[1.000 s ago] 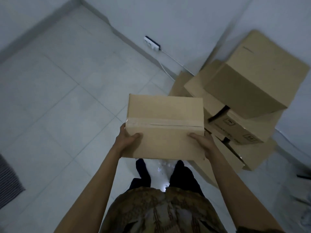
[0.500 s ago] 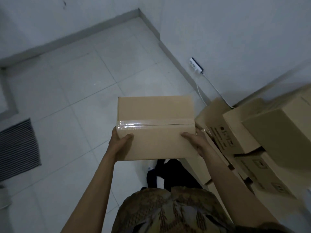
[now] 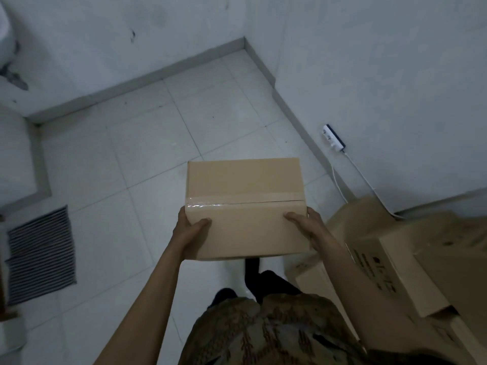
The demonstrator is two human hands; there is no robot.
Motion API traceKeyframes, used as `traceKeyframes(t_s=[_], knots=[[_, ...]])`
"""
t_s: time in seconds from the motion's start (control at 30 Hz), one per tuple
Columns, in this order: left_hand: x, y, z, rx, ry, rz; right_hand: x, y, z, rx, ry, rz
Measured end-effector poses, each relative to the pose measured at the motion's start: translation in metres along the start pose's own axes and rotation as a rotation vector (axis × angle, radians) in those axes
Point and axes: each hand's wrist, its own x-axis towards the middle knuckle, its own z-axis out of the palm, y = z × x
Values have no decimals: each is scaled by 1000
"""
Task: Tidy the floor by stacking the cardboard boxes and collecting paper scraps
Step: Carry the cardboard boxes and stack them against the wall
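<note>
Grip: both hands, left hand [image 3: 190,233] and right hand [image 3: 308,225], clasp taped box [image 3: 243,206] edges over bare floor [image 3: 147,159].

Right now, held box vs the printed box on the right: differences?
The held box is lifted off the floor between the left hand and right hand; the printed box sits in the pile. The held box is plain with a taped seam; the printed box carries dark markings. Both are brown cardboard.

I'm looking down into a dim room corner. The floor [image 3: 147,159] is pale square tiles with thin grout lines, edged by a grey skirting [image 3: 147,77]. The walls [image 3: 382,61] are plain white, scuffed at far left. A striped mat [image 3: 39,255] lies left; a power strip [image 3: 334,137] with white cable sits against the right wall.
</note>
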Motion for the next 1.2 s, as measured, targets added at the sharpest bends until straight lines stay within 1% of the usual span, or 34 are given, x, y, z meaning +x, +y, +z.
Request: traceKeyframes(t_s=[0.2, 0.43, 0.67, 0.8, 0.87, 1.07, 1.2], knots=[[50, 62, -12, -12, 40, 17, 49, -78, 16, -32, 8, -52], [123, 124, -41, -24, 64, 9, 108, -161, 51, -86, 4, -57], [206, 201, -80, -43, -4, -9, 160, -246, 86, -208, 35, -81], [252, 242, -105, -34, -12, 5, 191, -293, 107, -183, 24, -78], [276, 262, -113, -13, -24, 16, 206, -311, 118, -162, 47, -71], [334, 320, -120, 19, -49, 23, 249, -361, 131, -142, 88, -51], [377, 358, -117, 14, -48, 11, 294, -398, 133, -140, 68, -24]])
